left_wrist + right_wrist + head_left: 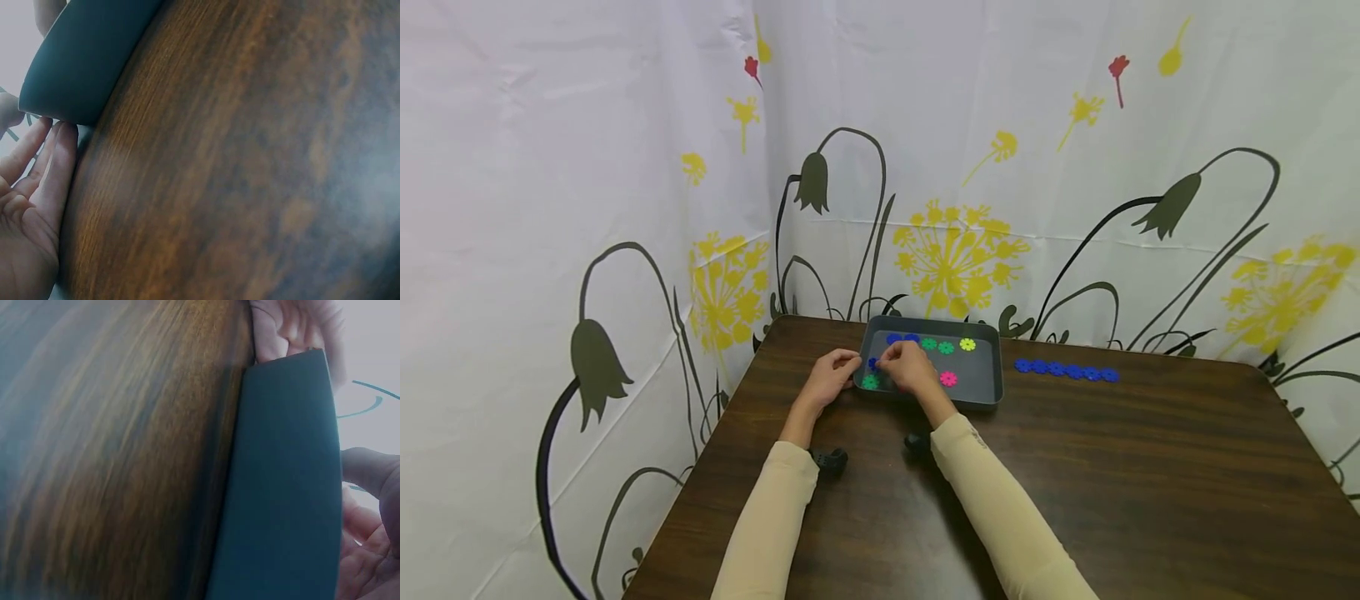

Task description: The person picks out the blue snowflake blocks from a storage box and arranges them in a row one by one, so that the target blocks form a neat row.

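A grey tray (981,392) stands at the far side of the table, holding several flower-shaped plastic discs. My left hand (831,377) grips the tray's left wall; in the left wrist view its long fingers (61,150) lie against the outside, with the thumb up by the rim. Over the tray's left part, my right hand (912,368) pinches a small blue disc (873,363) at its fingertips. A green disc (870,382) lies just below it. In the right wrist view the tray wall hides part of the right hand (375,531).
Inside the tray, a green disc (946,347) and a yellow disc (967,344) lie near the back, a pink disc (949,378) nearer the front. A row of several blue discs (1066,370) lies on the brown table (1135,467) right of the tray. A patterned curtain (1045,100) hangs behind.
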Demonstrator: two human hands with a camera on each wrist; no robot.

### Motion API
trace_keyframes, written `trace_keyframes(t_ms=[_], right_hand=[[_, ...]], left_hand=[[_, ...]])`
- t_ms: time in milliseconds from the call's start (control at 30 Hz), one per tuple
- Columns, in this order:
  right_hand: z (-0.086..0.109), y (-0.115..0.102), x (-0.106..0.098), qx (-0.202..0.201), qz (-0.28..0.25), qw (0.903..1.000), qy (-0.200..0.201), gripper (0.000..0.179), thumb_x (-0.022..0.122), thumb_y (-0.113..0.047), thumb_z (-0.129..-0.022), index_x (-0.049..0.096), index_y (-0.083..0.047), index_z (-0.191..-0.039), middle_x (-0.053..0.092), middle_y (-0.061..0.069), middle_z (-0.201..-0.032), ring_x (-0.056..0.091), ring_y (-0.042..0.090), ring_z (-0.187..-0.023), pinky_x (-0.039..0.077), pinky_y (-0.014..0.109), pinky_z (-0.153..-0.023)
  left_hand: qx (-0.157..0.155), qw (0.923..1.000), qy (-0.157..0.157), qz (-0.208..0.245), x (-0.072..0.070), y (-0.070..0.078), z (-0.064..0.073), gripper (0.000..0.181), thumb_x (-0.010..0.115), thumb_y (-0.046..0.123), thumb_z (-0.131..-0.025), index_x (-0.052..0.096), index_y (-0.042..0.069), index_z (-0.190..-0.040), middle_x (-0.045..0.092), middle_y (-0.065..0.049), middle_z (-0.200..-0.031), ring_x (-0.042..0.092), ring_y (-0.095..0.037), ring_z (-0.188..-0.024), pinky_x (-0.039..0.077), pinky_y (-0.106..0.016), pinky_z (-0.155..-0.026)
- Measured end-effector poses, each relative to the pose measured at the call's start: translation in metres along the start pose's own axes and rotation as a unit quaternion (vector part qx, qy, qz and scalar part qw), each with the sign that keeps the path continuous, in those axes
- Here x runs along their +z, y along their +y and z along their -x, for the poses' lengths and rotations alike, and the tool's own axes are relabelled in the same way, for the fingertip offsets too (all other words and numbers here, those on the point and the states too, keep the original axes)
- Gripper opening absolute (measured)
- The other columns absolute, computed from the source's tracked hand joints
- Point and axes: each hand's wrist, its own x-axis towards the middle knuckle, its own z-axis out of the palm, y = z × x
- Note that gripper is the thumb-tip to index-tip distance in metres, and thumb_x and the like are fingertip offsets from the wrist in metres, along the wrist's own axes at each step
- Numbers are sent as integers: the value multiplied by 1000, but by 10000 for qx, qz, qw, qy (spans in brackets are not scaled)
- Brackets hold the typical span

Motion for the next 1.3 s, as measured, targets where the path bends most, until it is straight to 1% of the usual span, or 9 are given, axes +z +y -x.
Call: trace_keyframes(t_ms=[167, 267, 467, 533, 633, 833, 933, 1133, 1300], right_hand=[[5, 1, -7, -144, 32, 9998, 104, 12, 74, -24, -103, 80, -17, -96, 78, 1, -101, 64, 20, -87, 52, 40, -79], [7, 3, -12, -220, 52, 9996, 148, 11, 74, -26, -103, 80, -18, -97, 78, 0, -100, 66, 19, -87, 53, 42, -81], [14, 6, -26, -395, 94, 9992, 49, 10, 72, -25, -105, 78, -18, -102, 77, 0, -103, 69, 20, -92, 55, 47, -86], [16, 6, -32, -398, 128, 9991, 87, 9, 72, -26, -105, 78, -19, -104, 77, 0, -104, 70, 21, -92, 55, 50, -88], [18, 9, -42, -406, 164, 9988, 216, 9, 72, -26, -105, 77, -19, -105, 77, -1, -103, 69, 21, -90, 54, 50, -86], [24, 18, -64, -653, 24, 9974, 288, 12, 71, -22, -104, 76, -12, -107, 76, 6, -103, 67, 20, -83, 53, 38, -72], [28, 24, -77, -648, -29, 9974, 326, 13, 71, -22, -104, 77, -11, -108, 76, 7, -105, 67, 21, -83, 52, 37, -70], [36, 37, -102, -808, -30, 9958, 430, 14, 69, -21, -105, 76, -10, -109, 76, 11, -110, 69, 27, -94, 56, 46, -83], [40, 49, -118, -955, -97, 9940, 519, 16, 67, -20, -106, 75, -6, -109, 75, 15, -114, 69, 33, -104, 57, 47, -85]], left_hand=[[38, 10000, 31, -31, -1, -2, 0, 42, 59, 32, -113, 63, 3, -143, 66, -21, -140, 64, -31, -127, 59, -46, -106], [35, 10000, 74, -43, -1, -2, 0, 42, 60, 32, -113, 63, 3, -143, 66, -21, -139, 65, -30, -125, 59, -45, -105], [-5, 9999, 80, -100, -2, -2, 2, 42, 58, 31, -113, 62, 3, -144, 65, -21, -142, 64, -31, -129, 58, -46, -107], [2, 9999, 97, -114, -3, -2, 3, 42, 58, 30, -113, 62, 3, -145, 65, -21, -142, 63, -32, -129, 58, -46, -107], [24, 9998, 126, -125, -3, -2, 2, 41, 59, 30, -113, 62, 3, -144, 65, -21, -143, 63, -32, -129, 58, -46, -106], [3, 9999, 115, -108, -2, -5, 0, 42, 59, 32, -113, 62, 4, -144, 65, -21, -143, 63, -33, -129, 59, -42, -104], [8, 9999, 92, -108, -1, -5, -1, 43, 59, 33, -113, 62, 3, -144, 65, -21, -142, 64, -33, -128, 59, -40, -103], [5, 9999, 117, -118, 0, -1, 0, 43, 59, 33, -113, 62, 4, -144, 65, -21, -143, 64, -31, -128, 59, -40, -103], [3, 9999, 85, -111, 2, 0, 2, 44, 59, 34, -113, 62, 3, -145, 64, -21, -143, 63, -31, -128, 59, -41, -104]])
